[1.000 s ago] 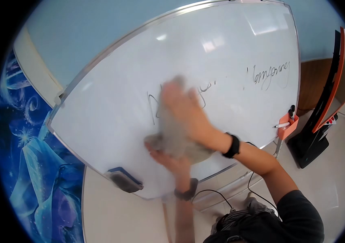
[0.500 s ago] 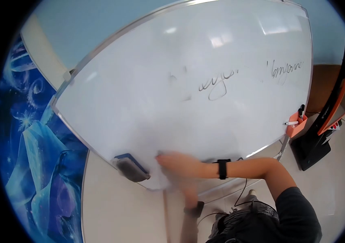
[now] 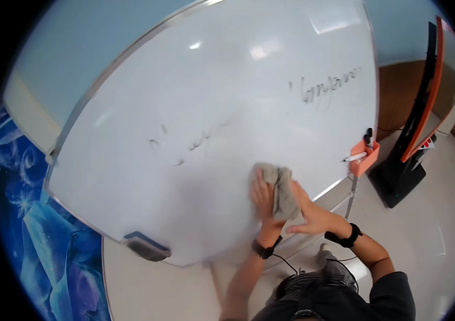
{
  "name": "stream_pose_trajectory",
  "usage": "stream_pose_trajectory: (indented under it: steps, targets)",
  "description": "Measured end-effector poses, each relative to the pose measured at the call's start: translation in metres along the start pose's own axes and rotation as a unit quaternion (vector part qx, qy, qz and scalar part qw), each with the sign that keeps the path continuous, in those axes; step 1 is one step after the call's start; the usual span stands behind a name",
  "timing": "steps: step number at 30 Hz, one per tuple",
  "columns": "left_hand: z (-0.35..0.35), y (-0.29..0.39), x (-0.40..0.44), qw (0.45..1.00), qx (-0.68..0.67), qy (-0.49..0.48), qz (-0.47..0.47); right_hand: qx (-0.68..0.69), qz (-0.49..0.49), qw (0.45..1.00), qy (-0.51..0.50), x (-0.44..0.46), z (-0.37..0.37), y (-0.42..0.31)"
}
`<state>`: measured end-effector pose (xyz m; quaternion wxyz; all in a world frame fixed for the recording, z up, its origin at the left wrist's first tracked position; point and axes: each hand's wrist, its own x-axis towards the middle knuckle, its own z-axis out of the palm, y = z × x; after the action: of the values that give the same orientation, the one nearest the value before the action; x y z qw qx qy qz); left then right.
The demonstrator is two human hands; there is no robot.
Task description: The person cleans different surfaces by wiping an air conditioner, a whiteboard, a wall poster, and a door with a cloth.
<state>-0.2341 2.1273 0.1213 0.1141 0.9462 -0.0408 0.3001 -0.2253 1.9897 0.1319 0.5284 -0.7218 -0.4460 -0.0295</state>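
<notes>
A grey-beige cloth [image 3: 285, 199] lies bunched against the lower part of the whiteboard [image 3: 131, 123]. My left hand [image 3: 264, 199] presses on its left part with the fingers pointing up the board. At the cloth's right edge is my right hand [image 3: 313, 213], its fingertips against the cloth and its thumb apart below. Faint remnants of black writing [image 3: 199, 141] show left of the middle of the board. Farther right, more black handwriting [image 3: 328, 85] stands, slightly blurred.
A blue and grey eraser [image 3: 147, 246] sits at the board's lower left edge. A coral holder [image 3: 365, 158] with markers hangs at the lower right. Beyond it stands a monitor [image 3: 425, 96] on a black base. Black cables run near my legs.
Both hands and the cloth have moved right along the board's lower part. The middle writing has shrunk from a readable word to faint strokes. The view has shifted, moving the board left in frame.
</notes>
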Motion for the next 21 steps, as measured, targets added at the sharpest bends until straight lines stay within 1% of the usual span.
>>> stream_pose_trajectory:
  steps: [1,2,3,5,7,8,9,10,11,12,13,14,15,16,17,18,19,21]
  targets:
    - [0.009,0.010,0.013,0.998,-0.052,0.003,0.042,-0.002,0.002,0.998,0.063,-0.003,-0.008,0.000]
    - [0.019,0.020,0.025,0.991,-0.103,0.007,0.082,-0.042,-0.026,0.985,0.164,-0.004,-0.013,0.021]
    - [0.027,0.030,0.036,0.981,-0.152,0.012,0.120,-0.069,-0.016,0.965,0.254,0.001,-0.020,0.032]
    - [0.031,0.051,0.060,0.971,-0.182,0.002,0.155,-0.120,-0.003,0.898,0.424,0.019,-0.036,0.046]
    - [0.020,0.061,0.071,0.960,-0.199,0.012,0.196,-0.163,-0.007,0.859,0.486,0.031,-0.061,0.047]
    - [0.008,0.060,0.074,0.954,-0.202,0.025,0.219,-0.134,-0.010,0.844,0.519,0.037,-0.070,0.055]
    - [-0.009,0.056,0.076,0.949,-0.202,0.039,0.238,-0.103,-0.010,0.841,0.531,0.041,-0.082,0.053]
    - [-0.034,0.045,0.071,0.958,-0.172,0.068,0.219,-0.068,0.027,0.834,0.548,0.048,-0.091,0.040]
    - [-0.058,0.027,0.063,0.963,-0.144,0.122,0.193,-0.138,0.020,0.812,0.566,0.050,-0.102,0.055]
    - [-0.086,0.001,0.053,0.967,-0.081,0.183,0.159,-0.133,0.015,0.804,0.579,0.053,-0.109,0.062]
    - [-0.112,-0.032,0.040,0.965,-0.030,0.241,0.095,-0.130,-0.013,0.813,0.568,0.054,-0.117,0.071]
    - [-0.139,-0.062,0.029,0.950,0.012,0.310,0.028,-0.110,-0.019,0.826,0.553,0.056,-0.120,0.067]
    - [-0.162,-0.095,0.016,0.925,0.022,0.377,-0.038,-0.091,-0.057,0.834,0.541,0.056,-0.123,0.078]
    - [-0.185,-0.137,-0.002,0.898,0.033,0.424,-0.116,-0.192,-0.097,0.814,0.540,0.059,-0.123,0.076]
    - [-0.211,-0.179,-0.025,0.885,0.029,0.419,-0.199,-0.211,-0.104,0.809,0.538,0.058,-0.124,0.078]
    - [-0.235,-0.212,-0.045,0.867,0.019,0.412,-0.279,-0.267,-0.108,0.786,0.547,0.058,-0.121,0.073]
    - [-0.256,-0.230,-0.060,0.876,0.028,0.368,-0.311,-0.325,-0.110,0.756,0.558,0.059,-0.118,0.068]
    - [-0.285,-0.256,-0.081,0.890,0.040,0.273,-0.364,-0.394,-0.091,0.743,0.534,0.053,-0.105,0.065]
